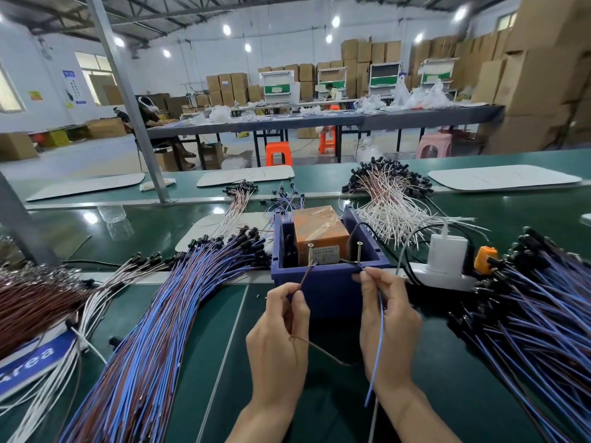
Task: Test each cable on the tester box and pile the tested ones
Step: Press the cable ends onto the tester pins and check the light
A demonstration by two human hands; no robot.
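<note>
Cable pile (144,330) beside "Area" sign (30,361)

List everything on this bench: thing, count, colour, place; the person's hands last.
tester box: one, orange, inside the bin.
bin: one, dark blue, bench centre.
contact screws: two, brassy, standing at the tester's near side.
brown wire: one, brown, end at the left screw.
blue wire: one, blue, end by the right screw.
left cable pile: many, blue and brown, left of bin.
right cable pile: many, blue and brown, right edge.
white cable pile: many, white, behind bin.
power strip: one, white, right of bin.
left hand: one, pinches brown wire.
right hand: one, pinches blue wire.
</note>
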